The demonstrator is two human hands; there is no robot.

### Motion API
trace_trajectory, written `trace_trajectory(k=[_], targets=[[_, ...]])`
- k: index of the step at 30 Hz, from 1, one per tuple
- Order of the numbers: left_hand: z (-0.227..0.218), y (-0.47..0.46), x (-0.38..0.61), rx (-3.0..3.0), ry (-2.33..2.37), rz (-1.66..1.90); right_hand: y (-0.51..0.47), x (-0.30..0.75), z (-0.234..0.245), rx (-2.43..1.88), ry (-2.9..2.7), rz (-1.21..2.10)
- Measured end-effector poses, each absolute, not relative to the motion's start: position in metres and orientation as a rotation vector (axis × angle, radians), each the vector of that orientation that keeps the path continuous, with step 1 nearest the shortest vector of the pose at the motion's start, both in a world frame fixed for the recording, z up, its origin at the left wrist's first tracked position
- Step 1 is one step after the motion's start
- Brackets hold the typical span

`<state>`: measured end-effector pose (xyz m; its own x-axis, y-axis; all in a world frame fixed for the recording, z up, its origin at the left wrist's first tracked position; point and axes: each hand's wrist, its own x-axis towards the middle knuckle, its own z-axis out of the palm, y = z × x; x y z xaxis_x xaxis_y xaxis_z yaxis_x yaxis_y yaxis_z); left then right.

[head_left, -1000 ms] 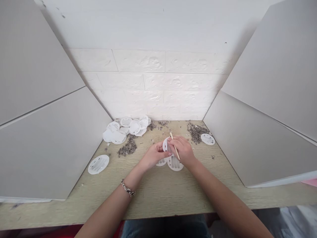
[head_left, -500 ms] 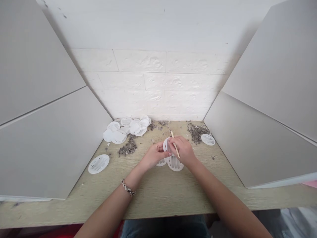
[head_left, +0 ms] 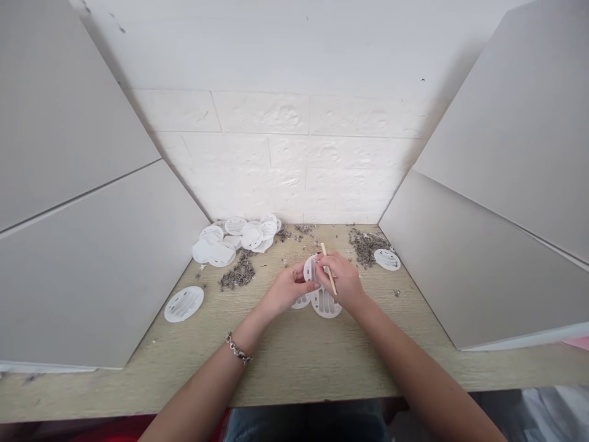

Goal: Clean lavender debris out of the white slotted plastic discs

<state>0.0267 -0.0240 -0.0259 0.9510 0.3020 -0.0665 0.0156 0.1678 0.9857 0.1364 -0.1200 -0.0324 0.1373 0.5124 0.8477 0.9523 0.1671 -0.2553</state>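
Observation:
My left hand [head_left: 289, 287] is closed on the edge of a round white slotted disc [head_left: 308, 270], holding it tilted above the table. Across from it, my right hand [head_left: 343, 279] grips a thin pale wooden stick [head_left: 328, 270], and its fingertips are at the face of the same disc. Whether they pinch something small there I cannot make out. Under my hands lie a second slotted disc [head_left: 326, 304] and another disc [head_left: 301, 301], partly covered by my left hand.
A heap of white discs [head_left: 239, 238] lies at the back left, beside a pile of small grey bits [head_left: 239, 272]. More grey bits [head_left: 367, 247] and one disc [head_left: 387, 259] are at the back right. Another disc [head_left: 184, 304] lies left. Grey panels [head_left: 460, 245] flank the table.
My right hand and the stick have shifted very slightly at the disc. The left hand keeps its hold, and the other things stay in place.

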Motion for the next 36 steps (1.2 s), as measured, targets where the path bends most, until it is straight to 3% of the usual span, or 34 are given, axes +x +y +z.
trace_trajectory(k=[36], targets=[[-0.0281,-0.0270,0.0282,1.236,0.353,0.225,-0.1228,0.1345,-0.0287,-1.537,-1.605,-0.728]])
